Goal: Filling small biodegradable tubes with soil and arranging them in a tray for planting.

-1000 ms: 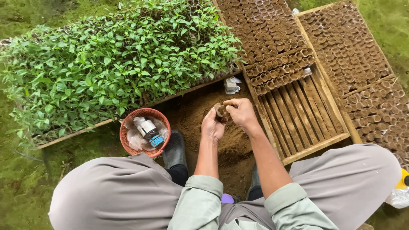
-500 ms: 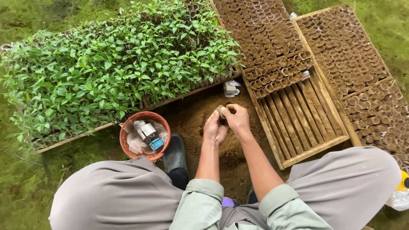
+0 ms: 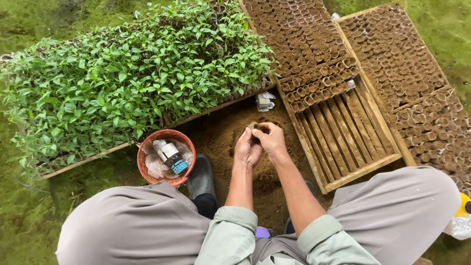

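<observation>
Both hands, left hand (image 3: 247, 148) and right hand (image 3: 269, 140), meet curled around a small soil-filled pot (image 3: 257, 128)

Soft, even daylight, faint shadows, sharp focus, slight wide-angle edge bending.

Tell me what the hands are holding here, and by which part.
Both hands, left hand and right hand, pinch a small brown soil-filled paper pot between them, fingers around its sides; the exact grip is hidden.

Basket (image 3: 166, 142) left, crate (image 3: 343, 127) right
</observation>
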